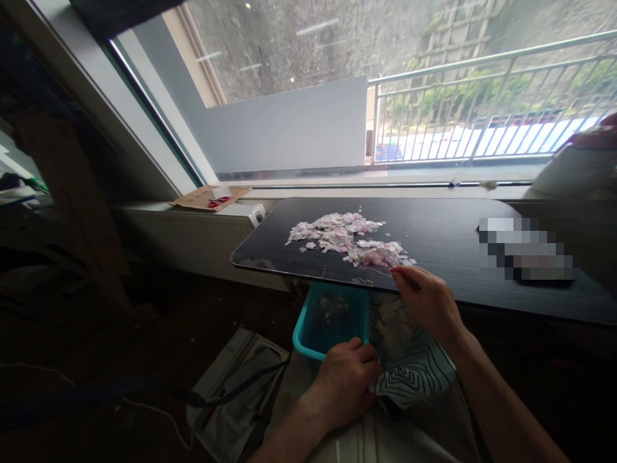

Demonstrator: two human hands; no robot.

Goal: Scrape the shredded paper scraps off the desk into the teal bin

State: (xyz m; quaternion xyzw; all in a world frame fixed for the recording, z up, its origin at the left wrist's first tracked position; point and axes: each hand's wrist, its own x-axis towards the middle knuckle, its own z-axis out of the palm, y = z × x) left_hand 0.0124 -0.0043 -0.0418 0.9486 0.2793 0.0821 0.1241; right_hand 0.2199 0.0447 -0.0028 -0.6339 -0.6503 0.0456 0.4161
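Note:
A loose pile of small white and pinkish paper-like pieces (335, 231) is spread over the dark tabletop (434, 231). My right hand (431, 299) is at the table's front edge, its thumb and fingers pinched on a thin clear plastic sheet (383, 258) that lies against the pile. Below the edge is a turquoise basin (308, 347) with small pieces at its bottom. My left hand (344, 376) is closed beside the basin's near rim, gripping the edge of a pale bag with black lines (412, 379). More pale flakes (395, 321) show in the bag's opening; the left fingertips are hidden.
A blurred-out object (525, 251) lies at the table's right side. Brown cardboard (197, 197) with a red item rests above the white radiator (193, 238). A grey box-like item (241, 392) and a cable are on the floor at left. The window stands behind the table.

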